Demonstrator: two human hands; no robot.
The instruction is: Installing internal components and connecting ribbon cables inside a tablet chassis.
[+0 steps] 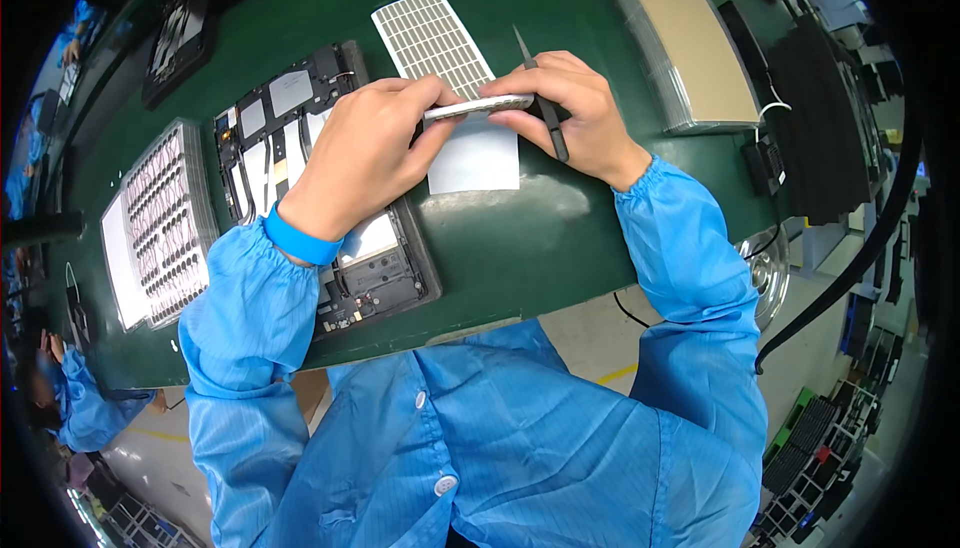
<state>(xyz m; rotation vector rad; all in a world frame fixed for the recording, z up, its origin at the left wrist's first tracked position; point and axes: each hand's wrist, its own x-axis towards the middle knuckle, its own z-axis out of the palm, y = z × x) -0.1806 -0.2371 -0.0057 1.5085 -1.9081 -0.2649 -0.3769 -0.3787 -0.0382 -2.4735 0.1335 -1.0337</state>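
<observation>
My left hand (372, 143), with a blue band at the wrist, pinches one end of a thin, flat, pale piece (478, 106) seen nearly edge-on; its kind is not clear. The other end is between the fingers of my right hand (575, 113). Black tweezers (548, 123) are also held in my right hand, their tips pointing away from me. Beyond the hands lies a white sheet of grey rectangular stickers (432, 40). Under the held piece is a blank white sheet (475, 163). An opened electronic device (385, 273) with exposed inner parts lies beneath my left forearm.
On the left, a clear tray (170, 213) holds rows of small dark parts with thin wires. A stack of clear trays with a tan top (690, 48) stands at the right of the green table (560, 248). Another dark device (180, 43) lies far left. A person's blue sleeve (95, 413) shows lower left.
</observation>
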